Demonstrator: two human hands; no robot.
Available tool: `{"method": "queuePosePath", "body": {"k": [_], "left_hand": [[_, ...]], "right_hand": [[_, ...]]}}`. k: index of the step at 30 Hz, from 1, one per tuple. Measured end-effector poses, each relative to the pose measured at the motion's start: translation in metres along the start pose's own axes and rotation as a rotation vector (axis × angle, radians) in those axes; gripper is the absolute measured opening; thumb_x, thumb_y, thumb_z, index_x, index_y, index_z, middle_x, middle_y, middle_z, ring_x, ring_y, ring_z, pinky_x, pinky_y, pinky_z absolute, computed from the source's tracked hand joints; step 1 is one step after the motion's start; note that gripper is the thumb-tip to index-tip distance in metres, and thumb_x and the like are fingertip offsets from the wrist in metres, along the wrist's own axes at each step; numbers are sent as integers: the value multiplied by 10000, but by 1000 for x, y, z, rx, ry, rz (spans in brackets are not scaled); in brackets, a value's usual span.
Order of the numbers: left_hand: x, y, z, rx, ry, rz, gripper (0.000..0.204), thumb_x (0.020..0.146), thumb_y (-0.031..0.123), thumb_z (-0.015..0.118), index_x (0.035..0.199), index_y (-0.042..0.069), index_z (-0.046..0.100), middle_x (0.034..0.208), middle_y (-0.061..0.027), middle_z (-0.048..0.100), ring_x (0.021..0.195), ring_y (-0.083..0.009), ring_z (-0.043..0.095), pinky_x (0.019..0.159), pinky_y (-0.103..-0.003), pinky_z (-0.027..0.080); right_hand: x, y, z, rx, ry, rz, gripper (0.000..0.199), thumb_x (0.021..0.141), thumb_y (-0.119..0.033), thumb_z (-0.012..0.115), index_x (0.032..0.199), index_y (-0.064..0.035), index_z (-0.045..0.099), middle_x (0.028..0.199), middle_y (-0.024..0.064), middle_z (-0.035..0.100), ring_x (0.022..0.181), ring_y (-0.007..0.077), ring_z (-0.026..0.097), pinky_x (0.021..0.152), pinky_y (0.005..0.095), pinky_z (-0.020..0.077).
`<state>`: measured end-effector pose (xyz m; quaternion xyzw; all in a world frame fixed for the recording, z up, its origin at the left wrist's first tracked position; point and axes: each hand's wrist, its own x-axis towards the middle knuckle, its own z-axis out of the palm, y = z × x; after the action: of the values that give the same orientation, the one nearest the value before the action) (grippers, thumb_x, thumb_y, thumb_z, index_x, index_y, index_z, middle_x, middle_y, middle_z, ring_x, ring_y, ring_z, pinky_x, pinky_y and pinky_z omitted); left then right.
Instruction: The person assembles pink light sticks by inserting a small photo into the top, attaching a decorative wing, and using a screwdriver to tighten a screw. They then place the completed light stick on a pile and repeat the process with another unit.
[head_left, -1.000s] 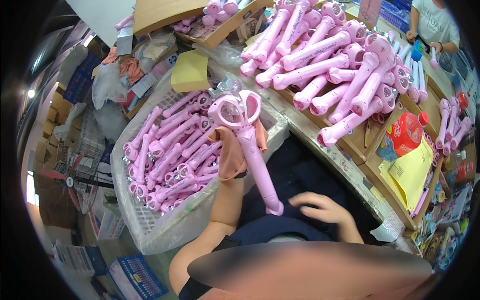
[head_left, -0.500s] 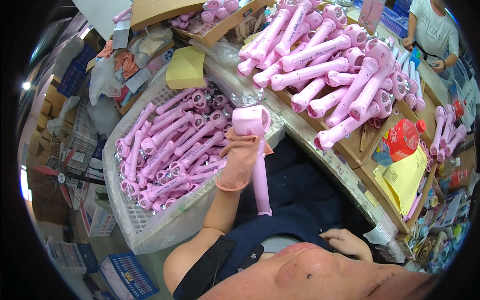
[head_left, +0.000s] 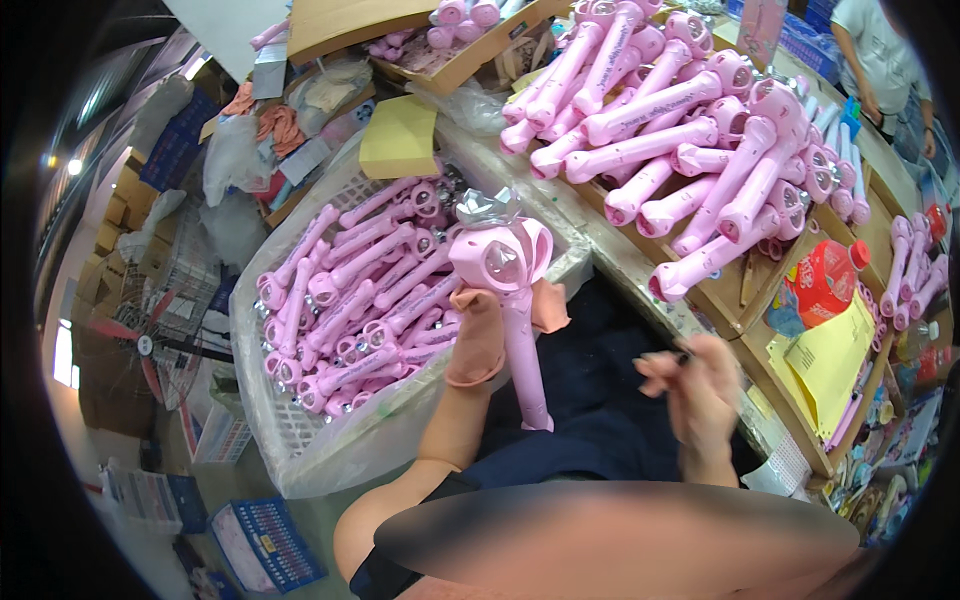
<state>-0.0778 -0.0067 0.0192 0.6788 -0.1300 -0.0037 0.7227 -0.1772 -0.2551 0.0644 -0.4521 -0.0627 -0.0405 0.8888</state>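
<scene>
Curling its bare fingers at the near right, the right hand [head_left: 703, 395] is blurred, and I cannot tell whether the dark spot at its fingertips is something held. Slightly farther, at the centre, the left hand [head_left: 478, 340], covered in peach-coloured cloth, grips a pink plastic wand with a silver crown [head_left: 520, 325] just below its round, windowed head, the handle pointing near. To the left, a white plastic basket lined with clear film [head_left: 300, 470] carries many slim pink wands [head_left: 362, 262]. On the right, the worn grey-edged tabletop [head_left: 620, 268] bears yellow paper sheets [head_left: 825, 355], a red-capped drink bottle [head_left: 825, 285] just beyond them and, farther left, a heap of large pink wands [head_left: 645, 147]. A co-worker in a white shirt [head_left: 880, 50] stands far right.
</scene>
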Motion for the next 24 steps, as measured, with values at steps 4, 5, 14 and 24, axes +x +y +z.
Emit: {"method": "queuePosePath", "body": {"k": [4, 5, 14, 24], "left_hand": [[-2, -2, -1, -540, 156, -41, 894, 914, 745, 313, 1446, 27, 349, 1353, -128, 511, 1180, -254, 548, 1032, -385, 437], [-2, -2, -1, -531, 177, -18, 905, 904, 753, 310, 1445, 28, 351, 1365, -128, 504, 1198, -258, 540, 1048, -392, 428], [3, 0, -7, -707, 281, -112, 758, 974, 655, 280, 1418, 52, 398, 1352, -127, 525, 1215, -279, 537, 1044, -406, 442], [9, 30, 18, -681, 54, -68, 1063, 758, 901, 304, 1347, 27, 446, 1101, -175, 593, 827, -254, 636, 784, -361, 533]], "right_hand": [[-19, -56, 18, 123, -192, -768, 45, 902, -52, 588, 899, -44, 544, 848, 106, 589, 767, 196, 591, 685, 302, 466], [-22, -69, 26, 290, -190, -809, 90, 880, -31, 606, 817, -61, 550, 806, 69, 556, 748, 164, 560, 665, 279, 436], [-34, -104, 59, 339, -376, -637, 231, 860, 16, 545, 713, -131, 443, 741, 0, 443, 662, 128, 457, 670, 266, 373], [-30, -87, 34, 143, -416, -936, 282, 811, 77, 647, 1053, -63, 686, 1006, 80, 574, 765, 182, 589, 643, 271, 504]]}}
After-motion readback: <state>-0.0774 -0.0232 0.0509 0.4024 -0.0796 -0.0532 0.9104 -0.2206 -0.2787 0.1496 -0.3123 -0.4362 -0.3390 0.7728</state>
